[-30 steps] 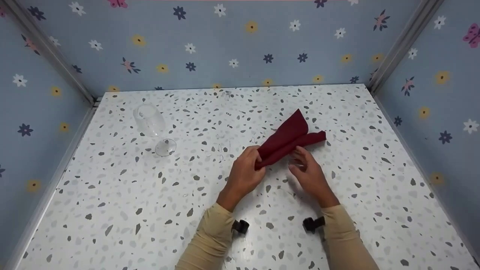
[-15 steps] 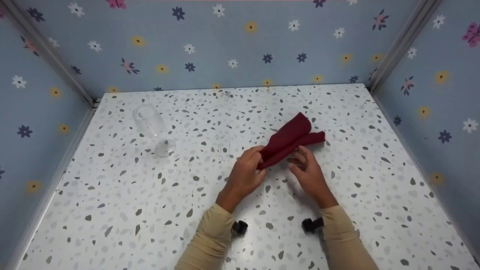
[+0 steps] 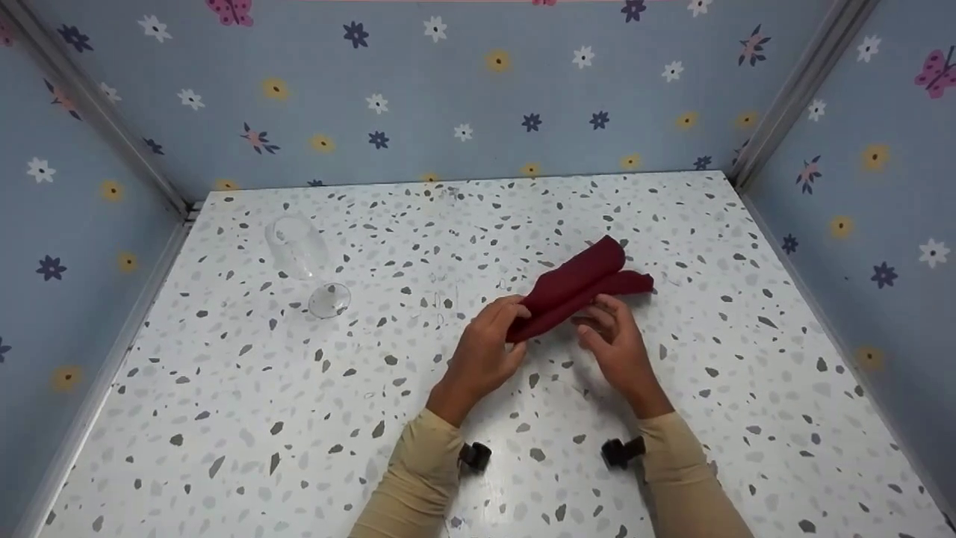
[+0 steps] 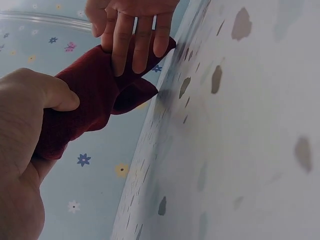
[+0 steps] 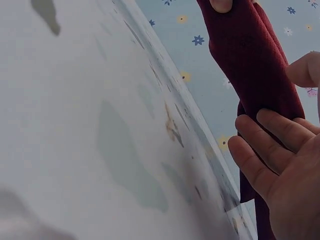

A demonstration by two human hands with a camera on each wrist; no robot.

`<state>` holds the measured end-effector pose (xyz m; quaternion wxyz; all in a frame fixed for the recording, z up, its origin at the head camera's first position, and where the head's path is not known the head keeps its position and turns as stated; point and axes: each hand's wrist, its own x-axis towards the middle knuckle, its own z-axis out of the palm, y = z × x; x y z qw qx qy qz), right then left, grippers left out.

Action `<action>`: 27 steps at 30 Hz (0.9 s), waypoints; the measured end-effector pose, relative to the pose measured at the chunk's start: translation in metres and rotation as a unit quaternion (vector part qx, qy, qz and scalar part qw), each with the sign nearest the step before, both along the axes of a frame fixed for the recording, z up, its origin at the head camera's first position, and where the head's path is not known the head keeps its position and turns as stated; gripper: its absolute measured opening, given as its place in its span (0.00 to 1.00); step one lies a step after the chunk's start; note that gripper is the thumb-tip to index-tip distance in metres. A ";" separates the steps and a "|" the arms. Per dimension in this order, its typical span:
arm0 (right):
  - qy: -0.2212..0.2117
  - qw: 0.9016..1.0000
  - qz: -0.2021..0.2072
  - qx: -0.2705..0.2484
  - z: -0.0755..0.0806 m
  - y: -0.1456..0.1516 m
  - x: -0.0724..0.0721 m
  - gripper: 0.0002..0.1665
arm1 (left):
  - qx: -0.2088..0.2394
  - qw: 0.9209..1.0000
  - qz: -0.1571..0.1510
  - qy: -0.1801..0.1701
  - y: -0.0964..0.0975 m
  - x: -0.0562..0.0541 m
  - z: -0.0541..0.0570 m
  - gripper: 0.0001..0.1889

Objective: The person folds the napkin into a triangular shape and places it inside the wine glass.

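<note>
No text, label, brand, number or sign can be read in the head view or in either wrist view.

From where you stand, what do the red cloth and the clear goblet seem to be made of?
The red cloth looks like matte fabric, as it folds softly without shine; I can't tell the fibre. The clear goblet seems smooth, transparent glass, since the speckled tabletop shows through it, though plastic could look alike.
</note>
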<state>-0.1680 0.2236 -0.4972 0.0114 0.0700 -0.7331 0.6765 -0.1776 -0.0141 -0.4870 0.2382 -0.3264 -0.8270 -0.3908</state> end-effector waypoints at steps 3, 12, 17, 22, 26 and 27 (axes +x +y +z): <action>0.012 1.000 -0.002 -0.013 0.001 -0.001 0.001 0.32 | 0.003 1.000 0.000 -0.004 0.000 0.000 -0.001 0.30; 0.072 0.997 -0.014 -0.017 0.002 -0.003 0.002 0.34 | 0.027 0.999 -0.009 -0.029 0.000 0.000 -0.003 0.34; 0.092 0.995 -0.025 0.003 0.002 -0.004 0.003 0.35 | 0.047 0.998 -0.010 -0.043 0.003 0.001 -0.004 0.33; 0.121 0.992 -0.030 0.030 0.011 -0.008 0.007 0.36 | 0.057 0.997 -0.004 -0.053 0.007 0.004 -0.004 0.30; 0.148 0.987 -0.038 0.042 0.026 -0.013 0.014 0.35 | 0.062 0.995 -0.002 -0.080 0.010 0.007 -0.004 0.29; 0.154 0.986 -0.043 0.043 0.029 -0.014 0.016 0.35 | 0.065 0.994 -0.003 -0.087 0.011 0.007 -0.004 0.29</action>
